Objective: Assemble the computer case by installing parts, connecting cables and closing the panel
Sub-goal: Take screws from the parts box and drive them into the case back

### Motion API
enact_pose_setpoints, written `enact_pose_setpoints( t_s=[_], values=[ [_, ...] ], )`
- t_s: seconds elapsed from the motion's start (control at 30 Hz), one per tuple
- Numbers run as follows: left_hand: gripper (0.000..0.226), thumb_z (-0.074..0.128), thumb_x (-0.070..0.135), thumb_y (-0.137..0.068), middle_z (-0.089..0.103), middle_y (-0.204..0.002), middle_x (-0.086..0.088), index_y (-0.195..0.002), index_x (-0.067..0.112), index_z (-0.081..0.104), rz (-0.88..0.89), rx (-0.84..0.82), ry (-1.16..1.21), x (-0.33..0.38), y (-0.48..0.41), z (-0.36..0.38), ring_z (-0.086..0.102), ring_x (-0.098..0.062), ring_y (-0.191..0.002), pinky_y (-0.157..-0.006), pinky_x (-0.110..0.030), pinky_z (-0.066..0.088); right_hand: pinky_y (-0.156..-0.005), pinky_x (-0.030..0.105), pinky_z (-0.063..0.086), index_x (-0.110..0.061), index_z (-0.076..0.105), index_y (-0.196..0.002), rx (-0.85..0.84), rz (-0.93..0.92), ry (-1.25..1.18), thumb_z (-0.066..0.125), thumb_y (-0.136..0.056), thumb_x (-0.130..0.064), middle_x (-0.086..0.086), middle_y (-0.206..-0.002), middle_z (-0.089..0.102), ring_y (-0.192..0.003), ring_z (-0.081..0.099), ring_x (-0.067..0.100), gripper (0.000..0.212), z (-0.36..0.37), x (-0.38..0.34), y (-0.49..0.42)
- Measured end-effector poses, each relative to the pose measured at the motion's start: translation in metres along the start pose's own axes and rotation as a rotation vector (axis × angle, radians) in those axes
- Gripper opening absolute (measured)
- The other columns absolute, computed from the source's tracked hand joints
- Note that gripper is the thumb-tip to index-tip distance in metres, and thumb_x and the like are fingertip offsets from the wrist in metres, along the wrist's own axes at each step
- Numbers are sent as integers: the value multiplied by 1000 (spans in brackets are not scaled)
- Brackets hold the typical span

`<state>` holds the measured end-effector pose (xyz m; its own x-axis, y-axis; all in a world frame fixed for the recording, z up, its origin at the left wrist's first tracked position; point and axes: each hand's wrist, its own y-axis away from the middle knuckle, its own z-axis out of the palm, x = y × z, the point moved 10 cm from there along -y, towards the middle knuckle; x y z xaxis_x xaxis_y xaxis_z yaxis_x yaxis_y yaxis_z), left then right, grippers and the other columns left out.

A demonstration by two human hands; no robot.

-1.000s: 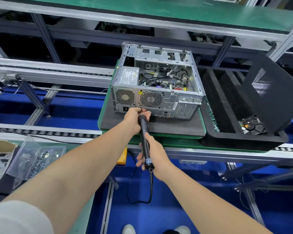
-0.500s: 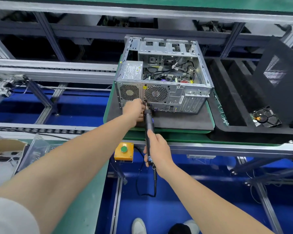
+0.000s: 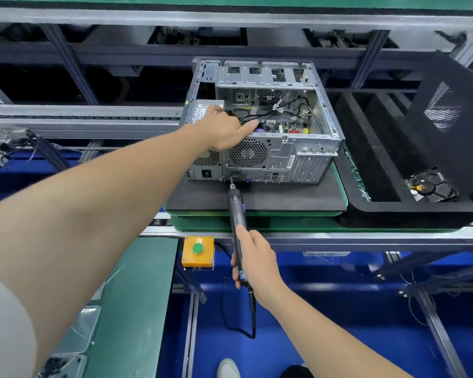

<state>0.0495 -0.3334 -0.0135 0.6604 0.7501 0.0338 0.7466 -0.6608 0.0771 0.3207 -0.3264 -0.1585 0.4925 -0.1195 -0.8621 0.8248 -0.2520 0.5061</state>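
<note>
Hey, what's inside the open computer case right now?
Inside the computer case: black cables over a motherboard, a power supply at the left, a perforated drive cage at the far end. The left hand reaches in and covers part of the power supply and board.

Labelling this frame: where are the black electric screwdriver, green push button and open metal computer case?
black electric screwdriver point(image 3: 236, 211), head view, its barrel
green push button point(image 3: 198, 248), head view, its cap
open metal computer case point(image 3: 284, 156), head view, rear panel
</note>
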Motion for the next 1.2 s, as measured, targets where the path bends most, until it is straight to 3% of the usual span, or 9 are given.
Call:
enact_pose_setpoints(
  t_s=[0.07, 0.13, 0.17, 0.3, 0.5, 0.67, 0.83, 0.97, 1.2],
  values=[
    [70, 4, 53, -104, 51, -52, -5, -63, 17, 48, 31, 20, -16, 4, -2, -1, 55, -27, -85, -113, -49, 13, -41, 30, 45, -19, 59, -96, -6, -7, -23, 50, -103, -53, 3, -64, 62, -48, 52, 21, 36, 3, 2, 0],
    [48, 10, 36, -105, 49, -55, -5, -105, 18, 54, 44, 18, -63, 5, -2, -1, 49, -24, -69, -109, -51, 19, -42, 31, 46, -20, 59, -94, -5, -15, -30, 51, -103, -53, 3, -63, 62, -49, 52, 22, 35, 5, 3, -2],
    [40, 12, 29, -105, 49, -57, -5, -125, 22, 45, 34, 2, -59, 3, -3, 0, 43, -21, -64, -107, -51, 21, -42, 31, 46, -20, 58, -93, -1, -18, -34, 51, -103, -53, 3, -63, 62, -49, 52, 22, 35, 6, 3, -3],
    [48, 12, 20, -102, 51, -64, -7, -146, 25, 30, -19, -36, 30, 3, -7, 0, 37, -18, -63, -111, -51, 18, -41, 31, 46, -19, 57, -92, 9, -36, -48, 51, -103, -53, 3, -63, 62, -49, 52, 22, 37, 7, 2, -7],
    [70, 0, 37, -101, 49, -64, -6, -126, 8, 59, -71, -111, -52, 3, 1, -2, 38, -13, -65, -118, -52, 12, -40, 30, 45, -20, 55, -87, 8, -43, -45, 51, -102, -54, 2, -61, 61, -46, 52, 21, 37, 11, -3, -10],
    [80, 1, 51, -104, 57, -67, -8, -66, 8, 57, -51, -97, -85, 2, -8, 1, 50, -27, -91, -119, -46, 8, -39, 30, 45, -16, 55, -91, 13, -38, -33, 50, -103, -52, 3, -61, 62, -46, 53, 20, 38, 13, -6, -11],
    [64, -2, 38, -94, 60, -69, -11, -74, 8, 51, -37, -68, -55, 4, -9, 2, 56, -26, -84, -113, -48, 14, -40, 31, 45, -15, 55, -91, 24, -29, -42, 50, -103, -51, 3, -62, 62, -46, 52, 21, 39, 13, -6, -12],
    [45, 10, 21, -104, 60, -71, -12, -70, 12, 38, -66, 14, 26, 2, -11, -3, 56, -29, -82, -113, -49, 15, -41, 31, 45, -15, 55, -91, 26, -34, -43, 50, -103, -51, 3, -62, 62, -46, 52, 21, 38, 12, -8, -11],
    [55, 7, 28, -104, 57, -66, -10, -63, 10, 40, -17, 26, -47, 10, -7, -5, 55, -25, -80, -114, -47, 14, -41, 31, 45, -18, 56, -90, 31, -38, -49, 50, -103, -52, 2, -61, 62, -47, 53, 20, 37, 12, -7, -11]
  ],
)
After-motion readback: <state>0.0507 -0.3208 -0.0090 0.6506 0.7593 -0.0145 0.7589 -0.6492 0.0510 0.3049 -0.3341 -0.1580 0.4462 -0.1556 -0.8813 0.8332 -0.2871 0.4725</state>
